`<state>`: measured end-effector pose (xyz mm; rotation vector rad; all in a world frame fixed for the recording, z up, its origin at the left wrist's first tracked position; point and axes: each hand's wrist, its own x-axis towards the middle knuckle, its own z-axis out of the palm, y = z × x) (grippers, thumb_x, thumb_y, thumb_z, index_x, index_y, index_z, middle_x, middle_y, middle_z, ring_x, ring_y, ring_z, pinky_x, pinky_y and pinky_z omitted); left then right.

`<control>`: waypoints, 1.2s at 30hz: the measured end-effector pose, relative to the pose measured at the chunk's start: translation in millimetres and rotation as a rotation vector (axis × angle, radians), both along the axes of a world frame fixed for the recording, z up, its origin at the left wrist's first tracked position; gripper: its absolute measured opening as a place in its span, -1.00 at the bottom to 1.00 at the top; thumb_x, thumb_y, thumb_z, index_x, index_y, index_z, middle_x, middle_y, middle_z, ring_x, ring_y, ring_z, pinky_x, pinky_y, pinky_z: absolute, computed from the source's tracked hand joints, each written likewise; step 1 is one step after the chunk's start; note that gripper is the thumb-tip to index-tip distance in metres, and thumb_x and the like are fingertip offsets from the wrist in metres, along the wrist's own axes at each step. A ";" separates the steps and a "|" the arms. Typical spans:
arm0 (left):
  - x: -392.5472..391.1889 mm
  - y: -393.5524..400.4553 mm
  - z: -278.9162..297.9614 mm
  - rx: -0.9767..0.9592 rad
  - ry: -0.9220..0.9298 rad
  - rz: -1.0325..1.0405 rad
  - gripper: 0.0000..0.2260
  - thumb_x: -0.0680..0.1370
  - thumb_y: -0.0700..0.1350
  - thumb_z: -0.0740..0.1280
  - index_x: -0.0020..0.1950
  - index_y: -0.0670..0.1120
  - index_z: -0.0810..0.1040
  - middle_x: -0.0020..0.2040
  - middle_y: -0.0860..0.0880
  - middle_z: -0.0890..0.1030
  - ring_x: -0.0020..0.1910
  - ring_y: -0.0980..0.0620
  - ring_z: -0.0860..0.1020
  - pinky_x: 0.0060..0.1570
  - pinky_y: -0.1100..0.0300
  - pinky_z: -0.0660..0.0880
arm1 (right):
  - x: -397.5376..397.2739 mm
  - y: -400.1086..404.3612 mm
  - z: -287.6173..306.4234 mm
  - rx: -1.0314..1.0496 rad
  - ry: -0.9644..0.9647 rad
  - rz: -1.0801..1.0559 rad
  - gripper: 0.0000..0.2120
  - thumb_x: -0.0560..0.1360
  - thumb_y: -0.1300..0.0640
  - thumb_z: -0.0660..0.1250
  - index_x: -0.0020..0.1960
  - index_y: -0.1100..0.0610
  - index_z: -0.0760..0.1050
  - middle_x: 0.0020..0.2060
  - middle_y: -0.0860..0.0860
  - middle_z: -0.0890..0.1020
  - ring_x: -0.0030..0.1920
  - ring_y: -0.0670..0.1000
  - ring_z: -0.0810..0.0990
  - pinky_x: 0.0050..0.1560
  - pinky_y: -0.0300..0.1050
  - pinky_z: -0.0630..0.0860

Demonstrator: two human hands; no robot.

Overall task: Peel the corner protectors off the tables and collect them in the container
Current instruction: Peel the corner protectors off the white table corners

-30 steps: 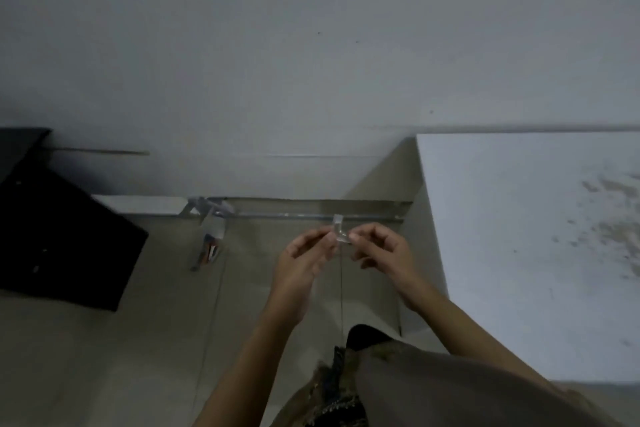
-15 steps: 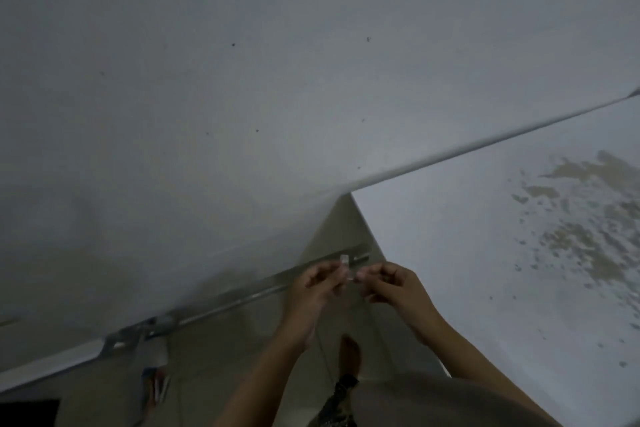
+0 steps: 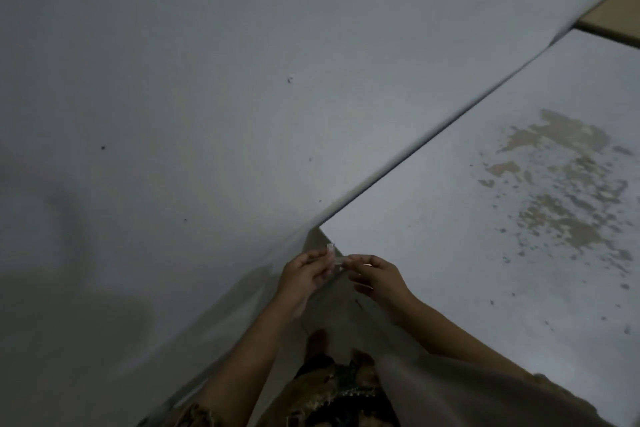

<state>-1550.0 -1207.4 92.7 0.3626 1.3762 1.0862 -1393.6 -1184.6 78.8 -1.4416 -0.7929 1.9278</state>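
Observation:
A small clear plastic corner protector (image 3: 333, 254) is pinched between the fingertips of both hands, just in front of the near corner of the white table (image 3: 467, 236). My left hand (image 3: 303, 274) grips its left side and my right hand (image 3: 375, 276) its right side. The table top is white with a patch of worn, peeling paint on the right. No container is in view.
A plain grey-white wall (image 3: 207, 97) fills the left and top of the view, running close along the table's far edge. A narrow strip of tiled floor (image 3: 332, 308) lies between wall and table, where my feet stand. A tan surface (image 3: 616, 14) shows at top right.
The view has swung right and up; the black object and metal rail on the floor have left the frame. Both hands still hold the protector, now beside the table corner.

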 end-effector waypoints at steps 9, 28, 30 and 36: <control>-35.0 62.4 -33.1 -0.211 -0.076 -0.218 -0.91 0.53 -0.28 0.33 -0.01 -0.20 0.61 -0.24 -0.02 0.68 -0.33 0.16 0.61 -0.30 0.38 0.56 | -45.7 20.1 -36.5 -0.131 -0.041 -0.267 -0.84 0.43 0.13 0.49 -0.03 0.17 0.62 -0.09 0.10 0.67 -0.07 0.07 0.65 -0.21 -0.17 0.56; -52.5 126.7 -94.6 -0.409 -0.075 -0.109 -0.80 0.61 -0.30 0.18 -0.18 -0.18 0.51 -0.47 0.00 0.63 -0.29 0.10 0.54 -0.44 0.44 0.51 | -132.0 68.1 -73.8 -0.536 0.327 -0.901 -0.96 0.43 0.36 0.44 -0.15 0.34 0.59 -0.17 0.19 0.67 -0.21 0.05 0.66 -0.26 -0.20 0.61; -48.9 128.1 -95.6 -0.410 -0.070 -0.076 -0.77 0.62 -0.28 0.16 -0.21 -0.19 0.49 -0.54 0.02 0.60 -0.28 0.08 0.49 -0.46 0.44 0.49 | -135.2 72.7 -75.9 -0.575 0.354 -0.923 -0.95 0.43 0.39 0.43 -0.14 0.37 0.58 -0.18 0.20 0.66 -0.21 0.06 0.65 -0.20 -0.18 0.62; -40.8 134.3 -97.7 -0.429 -0.100 0.039 -0.78 0.62 -0.29 0.16 -0.21 -0.21 0.46 -0.23 -0.11 0.51 -0.26 0.06 0.48 -0.31 0.39 0.52 | -144.3 81.5 -85.5 -0.591 0.397 -1.004 -0.78 0.51 0.36 0.36 0.12 0.44 0.53 0.04 0.26 0.63 -0.15 0.06 0.63 0.07 -0.12 0.54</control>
